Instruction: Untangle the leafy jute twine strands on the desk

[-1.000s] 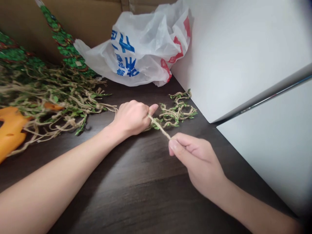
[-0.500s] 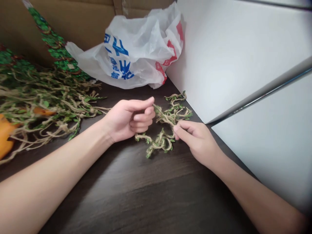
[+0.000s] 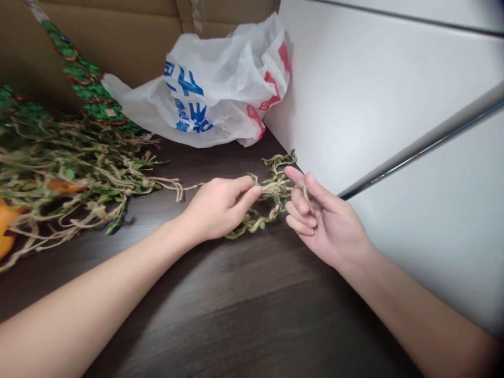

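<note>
Hands: two, both mine.
Left hand (image 3: 216,207): curled narrow, thumb and fingers pinching the vine.
Right hand (image 3: 326,220): fingers loosely parted, just beside the vine; whether they grip a strand, I cannot tell.
Leafy jute vine (image 3: 271,191): one tangled length, lying on the table between my hands.
Dark wood table (image 3: 205,320): one, under the vine.
Vine bundle (image 3: 71,170): one heap, left of the vine, a loose strand reaching toward it.
Green sequin garlands (image 3: 84,79): two, beyond the bundle.
Orange piece (image 3: 4,228): one, under the bundle's far-left edge.
Plastic bag (image 3: 212,94): one, white with blue and red print, beyond the vine.
White panel (image 3: 374,89): one, right of the vine.
</note>
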`<state>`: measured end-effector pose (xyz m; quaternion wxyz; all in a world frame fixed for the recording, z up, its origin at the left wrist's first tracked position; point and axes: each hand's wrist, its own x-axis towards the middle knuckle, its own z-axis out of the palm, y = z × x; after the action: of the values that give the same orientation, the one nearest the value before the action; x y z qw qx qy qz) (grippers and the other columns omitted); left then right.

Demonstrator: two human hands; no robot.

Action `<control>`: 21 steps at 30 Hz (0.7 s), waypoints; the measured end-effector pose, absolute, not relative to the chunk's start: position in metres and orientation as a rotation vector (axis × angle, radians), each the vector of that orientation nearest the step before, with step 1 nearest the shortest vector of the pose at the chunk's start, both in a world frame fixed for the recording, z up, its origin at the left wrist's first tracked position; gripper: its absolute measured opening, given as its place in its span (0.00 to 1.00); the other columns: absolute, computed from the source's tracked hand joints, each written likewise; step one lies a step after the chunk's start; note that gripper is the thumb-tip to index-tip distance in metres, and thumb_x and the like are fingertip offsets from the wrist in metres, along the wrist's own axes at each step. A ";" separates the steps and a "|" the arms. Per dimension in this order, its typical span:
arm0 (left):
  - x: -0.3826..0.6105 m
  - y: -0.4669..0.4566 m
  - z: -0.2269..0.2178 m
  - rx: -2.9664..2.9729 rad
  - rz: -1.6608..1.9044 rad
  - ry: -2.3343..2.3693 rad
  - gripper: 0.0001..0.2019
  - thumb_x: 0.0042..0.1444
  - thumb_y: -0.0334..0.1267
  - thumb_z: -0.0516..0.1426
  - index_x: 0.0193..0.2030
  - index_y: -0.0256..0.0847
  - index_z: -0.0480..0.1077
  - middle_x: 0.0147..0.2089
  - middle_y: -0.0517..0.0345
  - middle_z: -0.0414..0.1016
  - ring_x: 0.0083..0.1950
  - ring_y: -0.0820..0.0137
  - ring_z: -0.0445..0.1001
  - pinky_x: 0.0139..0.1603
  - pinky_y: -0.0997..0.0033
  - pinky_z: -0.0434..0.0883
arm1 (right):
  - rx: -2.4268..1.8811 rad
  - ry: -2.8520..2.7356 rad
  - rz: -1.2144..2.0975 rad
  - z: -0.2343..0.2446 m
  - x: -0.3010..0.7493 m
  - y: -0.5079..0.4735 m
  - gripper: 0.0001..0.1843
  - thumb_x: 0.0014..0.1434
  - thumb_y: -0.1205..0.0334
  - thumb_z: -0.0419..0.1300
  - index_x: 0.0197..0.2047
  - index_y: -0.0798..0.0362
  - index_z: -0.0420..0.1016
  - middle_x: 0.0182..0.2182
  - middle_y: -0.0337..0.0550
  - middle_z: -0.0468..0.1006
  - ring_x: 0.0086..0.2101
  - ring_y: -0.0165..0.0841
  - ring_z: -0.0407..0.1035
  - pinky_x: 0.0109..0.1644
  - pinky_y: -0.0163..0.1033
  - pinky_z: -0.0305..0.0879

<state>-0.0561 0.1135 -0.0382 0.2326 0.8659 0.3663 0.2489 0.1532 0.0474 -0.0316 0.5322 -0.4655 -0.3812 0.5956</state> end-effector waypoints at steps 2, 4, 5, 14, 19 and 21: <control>-0.056 0.112 -0.039 2.459 0.631 1.012 0.19 0.73 0.46 0.52 0.30 0.40 0.67 0.23 0.64 0.65 0.25 0.73 0.63 0.31 0.69 0.57 | -1.283 -1.137 1.149 -0.036 0.154 0.049 0.17 0.69 0.44 0.61 0.46 0.47 0.83 0.25 0.36 0.67 0.21 0.30 0.54 0.24 0.38 0.49; -0.055 0.110 -0.040 2.492 0.629 1.004 0.19 0.72 0.46 0.52 0.30 0.41 0.67 0.24 0.63 0.66 0.25 0.72 0.63 0.31 0.69 0.56 | -1.427 -1.467 0.787 -0.039 0.154 0.048 0.17 0.70 0.48 0.60 0.37 0.49 0.82 0.26 0.41 0.73 0.28 0.35 0.67 0.32 0.41 0.59; -0.055 0.109 -0.040 2.507 0.636 0.991 0.19 0.72 0.46 0.52 0.30 0.41 0.66 0.24 0.62 0.66 0.25 0.72 0.64 0.31 0.69 0.56 | -1.472 -1.618 0.632 -0.039 0.154 0.048 0.18 0.71 0.50 0.59 0.33 0.49 0.80 0.27 0.42 0.75 0.32 0.38 0.70 0.36 0.42 0.61; -0.050 0.094 -0.041 2.590 0.567 0.736 0.22 0.70 0.45 0.54 0.23 0.40 0.63 0.21 0.62 0.66 0.23 0.72 0.63 0.29 0.68 0.55 | -1.572 -2.142 0.646 -0.023 0.159 0.043 0.24 0.71 0.58 0.55 0.22 0.51 0.56 0.20 0.35 0.63 0.25 0.29 0.57 0.31 0.40 0.48; -0.050 0.096 -0.039 2.593 0.478 0.600 0.22 0.66 0.44 0.58 0.21 0.41 0.62 0.20 0.62 0.64 0.21 0.73 0.59 0.26 0.68 0.52 | -1.646 -2.094 1.156 -0.011 0.166 0.035 0.21 0.71 0.55 0.55 0.25 0.51 0.72 0.20 0.35 0.69 0.23 0.29 0.59 0.26 0.39 0.46; -0.051 0.099 -0.039 2.561 0.476 0.573 0.22 0.67 0.44 0.57 0.21 0.41 0.62 0.21 0.62 0.64 0.22 0.73 0.59 0.26 0.68 0.53 | -1.685 -2.060 1.215 -0.009 0.165 0.031 0.20 0.70 0.58 0.54 0.27 0.51 0.74 0.20 0.35 0.70 0.21 0.29 0.59 0.24 0.39 0.46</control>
<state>-0.0510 0.0991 -0.0393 0.2347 0.9334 0.2090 0.1734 0.1655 0.0312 -0.0088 0.1077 -0.5725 -0.7001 0.4129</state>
